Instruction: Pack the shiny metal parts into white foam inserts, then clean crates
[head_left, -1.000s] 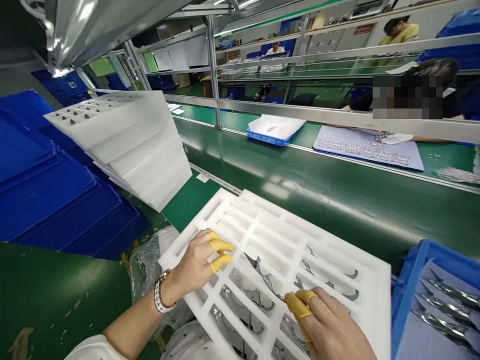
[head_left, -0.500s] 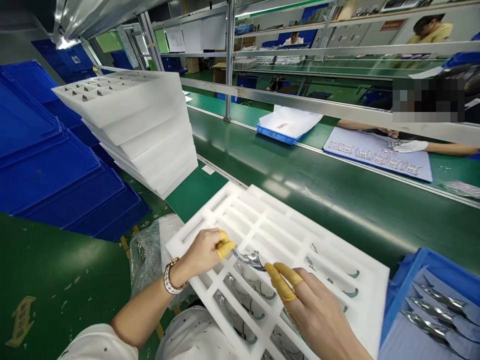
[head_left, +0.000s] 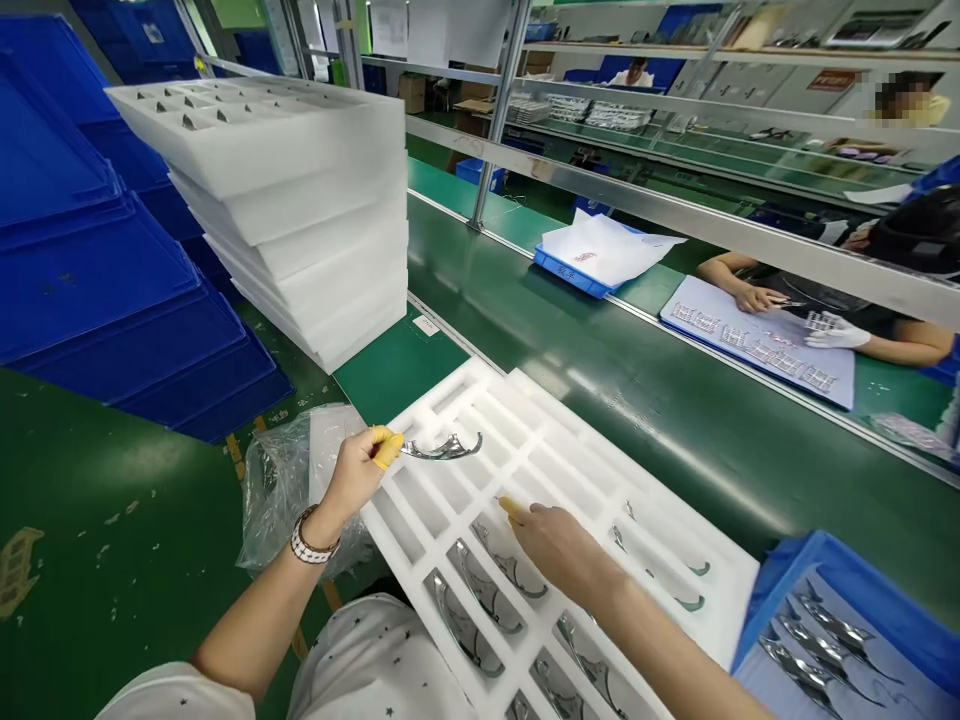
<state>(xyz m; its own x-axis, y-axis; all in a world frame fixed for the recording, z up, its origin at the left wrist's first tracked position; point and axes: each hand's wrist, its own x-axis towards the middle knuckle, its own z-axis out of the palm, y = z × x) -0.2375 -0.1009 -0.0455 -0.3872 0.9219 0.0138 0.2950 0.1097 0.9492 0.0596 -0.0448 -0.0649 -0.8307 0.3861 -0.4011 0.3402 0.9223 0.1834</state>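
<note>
Spanning the room, a green conveyor point(head_left: 600, 360) runs beside the white foam tray point(head_left: 442, 515)

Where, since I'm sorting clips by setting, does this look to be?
Most likely a factory workshop for assembling or packing parts: a long green work surface, a tall stack of white foam trays, and shiny metal parts laid out in a blue bin.
</note>
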